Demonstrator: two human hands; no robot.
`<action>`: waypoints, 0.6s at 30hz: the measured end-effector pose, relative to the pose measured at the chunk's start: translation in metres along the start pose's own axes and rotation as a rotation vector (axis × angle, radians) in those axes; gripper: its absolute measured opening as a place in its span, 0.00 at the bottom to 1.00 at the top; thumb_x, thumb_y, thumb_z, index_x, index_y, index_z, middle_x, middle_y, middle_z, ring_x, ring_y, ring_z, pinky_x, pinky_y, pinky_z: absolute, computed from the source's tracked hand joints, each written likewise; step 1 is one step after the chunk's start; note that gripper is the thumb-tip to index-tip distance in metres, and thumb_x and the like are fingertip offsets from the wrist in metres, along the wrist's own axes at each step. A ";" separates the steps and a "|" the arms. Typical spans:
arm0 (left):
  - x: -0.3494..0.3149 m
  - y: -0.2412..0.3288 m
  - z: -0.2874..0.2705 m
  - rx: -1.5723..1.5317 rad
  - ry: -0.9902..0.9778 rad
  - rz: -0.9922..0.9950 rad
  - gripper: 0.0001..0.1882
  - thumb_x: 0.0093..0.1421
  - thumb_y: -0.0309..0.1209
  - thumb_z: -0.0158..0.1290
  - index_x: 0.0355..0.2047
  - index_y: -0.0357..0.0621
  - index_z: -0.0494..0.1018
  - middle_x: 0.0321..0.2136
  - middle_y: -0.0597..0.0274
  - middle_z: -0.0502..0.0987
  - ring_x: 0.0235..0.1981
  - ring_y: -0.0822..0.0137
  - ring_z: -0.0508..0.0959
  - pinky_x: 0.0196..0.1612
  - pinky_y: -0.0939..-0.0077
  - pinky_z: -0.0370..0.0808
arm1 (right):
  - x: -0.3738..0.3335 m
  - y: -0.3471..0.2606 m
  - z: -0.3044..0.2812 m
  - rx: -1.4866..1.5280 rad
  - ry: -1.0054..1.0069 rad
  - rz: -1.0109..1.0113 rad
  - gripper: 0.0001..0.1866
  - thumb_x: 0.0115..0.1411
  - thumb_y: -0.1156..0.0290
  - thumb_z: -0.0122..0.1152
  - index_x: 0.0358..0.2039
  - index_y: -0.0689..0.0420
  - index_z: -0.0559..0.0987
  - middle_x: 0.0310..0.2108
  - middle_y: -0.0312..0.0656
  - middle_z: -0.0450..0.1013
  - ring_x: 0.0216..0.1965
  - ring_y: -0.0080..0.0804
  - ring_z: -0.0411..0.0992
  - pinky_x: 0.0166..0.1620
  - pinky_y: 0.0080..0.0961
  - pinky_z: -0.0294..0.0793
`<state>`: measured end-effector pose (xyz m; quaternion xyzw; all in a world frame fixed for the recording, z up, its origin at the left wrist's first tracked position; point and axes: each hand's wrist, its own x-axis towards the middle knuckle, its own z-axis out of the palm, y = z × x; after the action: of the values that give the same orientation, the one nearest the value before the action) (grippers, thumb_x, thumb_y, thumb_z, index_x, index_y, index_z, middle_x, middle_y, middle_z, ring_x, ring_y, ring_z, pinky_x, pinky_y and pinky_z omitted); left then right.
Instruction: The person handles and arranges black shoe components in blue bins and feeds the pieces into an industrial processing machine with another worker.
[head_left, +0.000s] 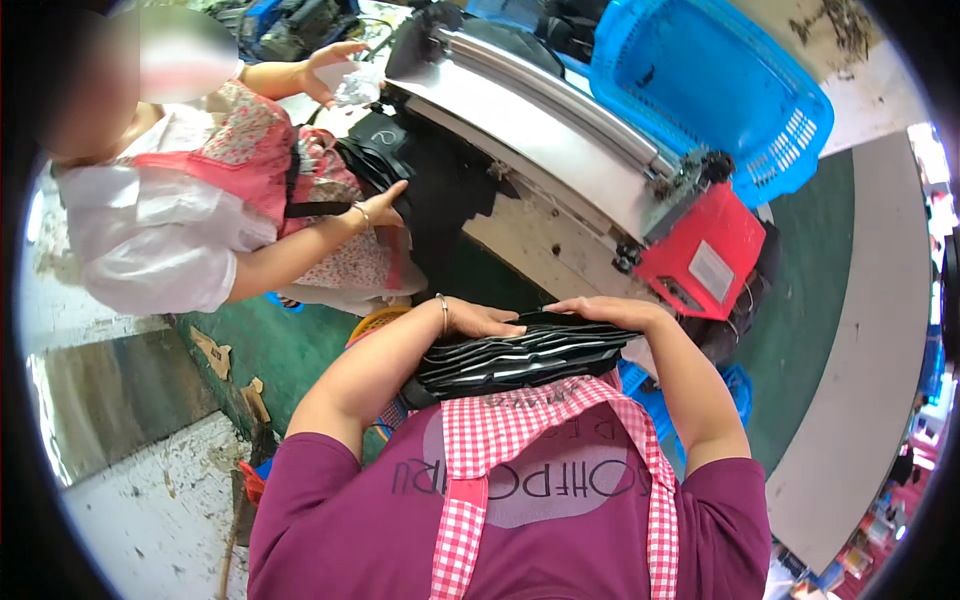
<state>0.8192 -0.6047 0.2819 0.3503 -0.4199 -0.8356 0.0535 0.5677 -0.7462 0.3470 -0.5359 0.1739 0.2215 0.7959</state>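
A thick stack of flat black pieces with pale edges (520, 356) is held against my front at waist height, over a red checked apron (510, 430). My left hand (483, 319), with a bangle at the wrist, grips the stack's top left part. At its top right my right hand (612, 312) lies over the upper edge with the fingers pointing inward. Both hands' fingertips are partly hidden by the stack, and what the pieces are cannot be made out.
Ahead stands a machine with a metal roller (560, 95) and a red end housing (705, 255). Behind it sits a blue plastic basket (715, 95). At the left a co-worker (180, 220) handles black pieces (375, 150) beside the machine. Cardboard scraps (212, 352) lie on the green floor.
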 end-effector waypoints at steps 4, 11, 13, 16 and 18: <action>0.010 0.018 -0.004 0.050 -0.028 -0.052 0.56 0.56 0.70 0.44 0.66 0.32 0.50 0.64 0.46 0.57 0.64 0.60 0.57 0.65 0.64 0.56 | -0.046 0.008 0.027 -0.221 0.028 -0.282 0.61 0.45 0.34 0.67 0.69 0.57 0.52 0.68 0.49 0.52 0.68 0.39 0.51 0.68 0.33 0.46; 0.029 0.048 0.003 0.035 -0.079 -0.144 0.55 0.56 0.72 0.41 0.68 0.38 0.46 0.67 0.48 0.51 0.67 0.60 0.53 0.67 0.63 0.52 | -0.053 0.015 0.028 -0.542 0.284 -0.158 0.59 0.39 0.60 0.77 0.69 0.52 0.53 0.66 0.51 0.56 0.67 0.46 0.55 0.67 0.35 0.54; 0.033 0.057 0.005 0.012 -0.091 -0.175 0.55 0.56 0.72 0.41 0.69 0.39 0.45 0.68 0.49 0.49 0.68 0.60 0.51 0.67 0.63 0.51 | -0.056 0.017 0.015 -0.447 0.207 -0.087 0.58 0.39 0.61 0.77 0.69 0.52 0.54 0.65 0.51 0.58 0.66 0.44 0.57 0.66 0.34 0.56; 0.038 0.062 0.007 -0.017 -0.073 -0.225 0.55 0.56 0.72 0.39 0.70 0.42 0.44 0.69 0.50 0.46 0.69 0.60 0.49 0.68 0.63 0.49 | -0.053 0.041 0.001 -0.404 0.138 -0.109 0.56 0.37 0.66 0.75 0.68 0.51 0.56 0.62 0.50 0.63 0.63 0.41 0.62 0.64 0.32 0.58; 0.065 0.011 -0.011 -0.077 -0.056 -0.199 0.51 0.58 0.71 0.38 0.68 0.43 0.52 0.68 0.53 0.53 0.65 0.62 0.59 0.65 0.64 0.56 | -0.049 0.045 -0.002 -0.376 0.136 -0.173 0.54 0.37 0.69 0.72 0.68 0.52 0.57 0.60 0.49 0.65 0.62 0.41 0.63 0.64 0.32 0.58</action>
<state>0.7756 -0.6443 0.2506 0.3642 -0.3520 -0.8618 -0.0280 0.5020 -0.7414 0.3364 -0.7017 0.1363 0.1441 0.6843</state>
